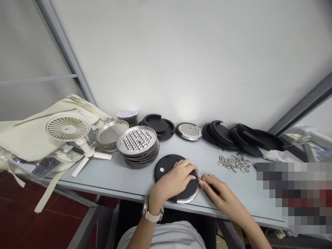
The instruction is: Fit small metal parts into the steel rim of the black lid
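A round black plastic holder (168, 166) with a metal rim along its lower right edge lies on the table in front of me. My left hand (176, 178) lies across it, fingers curled at its right edge and holding it. At that edge is a small wire-like metal clip (198, 175), partly covered by fingers. The fingertips of my right hand (216, 190) are pinched together on this clip. A white round mark (162, 169) shows on the holder. Loose metal clips (234, 163) lie in a pile beyond my right hand.
Stacked round metal graters (137, 140) and plain metal discs (111, 133) stand on the left. Black holders (220, 135) line the wall, with a grater in a holder (190, 131) among them. A white fan (67, 128) stands by a cream bag (31, 135). Pixelation hides the right corner.
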Motion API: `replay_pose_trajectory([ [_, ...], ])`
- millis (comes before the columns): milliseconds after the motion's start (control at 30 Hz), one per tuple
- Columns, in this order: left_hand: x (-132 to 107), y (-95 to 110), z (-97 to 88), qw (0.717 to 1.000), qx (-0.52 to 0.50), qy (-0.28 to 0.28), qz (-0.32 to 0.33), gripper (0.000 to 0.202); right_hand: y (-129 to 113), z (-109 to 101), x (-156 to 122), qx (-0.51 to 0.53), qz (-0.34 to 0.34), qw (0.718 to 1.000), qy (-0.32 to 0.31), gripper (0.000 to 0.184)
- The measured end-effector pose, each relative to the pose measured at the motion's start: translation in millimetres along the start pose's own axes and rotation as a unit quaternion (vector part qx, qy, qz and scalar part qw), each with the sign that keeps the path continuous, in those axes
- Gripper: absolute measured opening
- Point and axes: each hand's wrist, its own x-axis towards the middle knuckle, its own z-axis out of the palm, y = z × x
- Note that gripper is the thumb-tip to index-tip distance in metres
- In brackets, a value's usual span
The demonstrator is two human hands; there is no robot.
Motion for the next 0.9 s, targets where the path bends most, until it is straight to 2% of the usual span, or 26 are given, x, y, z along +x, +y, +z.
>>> replay_pose_trajectory([
  [900, -0.2, -0.4, 0.3, 1.0, -0.008, 0.005, 0.001, 0.021, -0.3, 0.3, -1.4, 0.035, 0.018, 0.999, -0.002, 0.028],
])
